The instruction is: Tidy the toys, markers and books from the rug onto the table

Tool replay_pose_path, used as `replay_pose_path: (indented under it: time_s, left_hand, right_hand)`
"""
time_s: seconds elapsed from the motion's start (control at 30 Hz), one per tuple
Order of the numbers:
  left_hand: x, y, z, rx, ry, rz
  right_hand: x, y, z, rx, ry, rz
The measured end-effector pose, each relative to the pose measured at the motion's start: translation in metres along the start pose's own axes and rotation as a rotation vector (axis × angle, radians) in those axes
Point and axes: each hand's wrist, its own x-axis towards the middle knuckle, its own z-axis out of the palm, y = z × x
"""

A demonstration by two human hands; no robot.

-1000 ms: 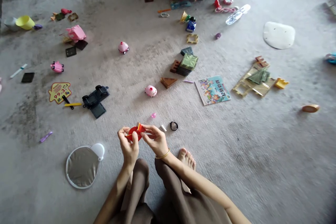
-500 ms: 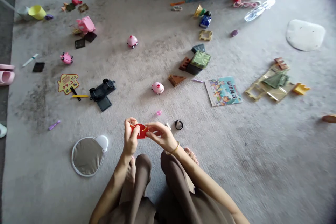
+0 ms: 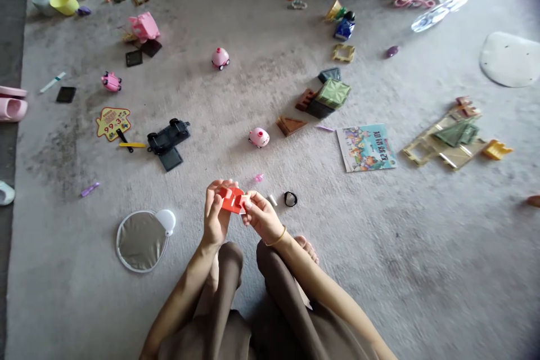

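Observation:
I sit on a grey carpet (image 3: pixel 379 270) with my knees up. A small red plastic toy piece (image 3: pixel 233 199) is held between both hands just above my knees. My left hand (image 3: pixel 216 216) grips its left side with the fingers curled over the top. On its right side my right hand (image 3: pixel 262 217), with a gold bangle at the wrist, pinches it. A small pink bit (image 3: pixel 259 178), a white bit (image 3: pixel 273 200) and a black ring (image 3: pixel 290 199) lie on the carpet just beyond my hands.
Toys are scattered over the carpet: a round grey fan (image 3: pixel 141 239) at the left, a black toy car (image 3: pixel 167 136), pink pig cars (image 3: pixel 259 137), stacked magnetic tiles (image 3: pixel 329 95), a picture book (image 3: pixel 366 147), flat tiles (image 3: pixel 449 140) at the right, a white disc (image 3: pixel 509 59).
The red piece has been turned in my hands and now shows a blocky face. The camera has tilted a little, shifting the scene right and down.

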Motion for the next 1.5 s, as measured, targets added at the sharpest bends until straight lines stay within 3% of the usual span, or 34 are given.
replay_pose_path:
  time_s: [0.1,0.2,0.3,0.4,0.63,0.83,1.0,1.1,1.23,1.5]
  left_hand:
    - [0.002,-0.007,-0.004,0.060,-0.067,0.026]
    - [0.001,-0.014,-0.006,0.209,-0.038,0.047]
    - [-0.001,-0.018,-0.005,0.273,0.012,0.090]
    - [-0.002,-0.018,-0.004,0.299,-0.029,0.145]
    - [-0.004,-0.023,-0.007,0.209,-0.040,0.103]
    - [-0.007,-0.022,-0.005,0.083,-0.127,0.071]
    - [-0.008,-0.017,-0.002,0.059,0.000,-0.018]
    - [-0.010,-0.014,0.002,0.036,0.040,-0.054]
    - [-0.010,-0.011,0.006,-0.027,0.037,-0.066]
    - [-0.006,-0.007,0.006,-0.007,0.025,-0.058]
  right_hand:
    - [-0.002,-0.003,0.003,0.065,0.015,0.044]
    - [-0.003,0.000,0.005,0.080,0.000,0.040]
    - [-0.004,0.004,0.005,0.074,0.019,0.002]
    - [-0.003,0.007,0.005,0.022,0.054,-0.073]
    - [-0.004,0.006,0.003,-0.100,-0.005,-0.160]
    - [-0.005,0.003,0.000,-0.170,-0.026,-0.196]
    - [-0.009,-0.001,0.003,-0.149,-0.145,-0.113]
    - [-0.011,-0.002,0.008,-0.185,-0.122,-0.111]
    - [-0.012,-0.003,0.012,-0.225,-0.056,-0.154]
    - [-0.011,-0.003,0.005,-0.250,-0.069,-0.163]
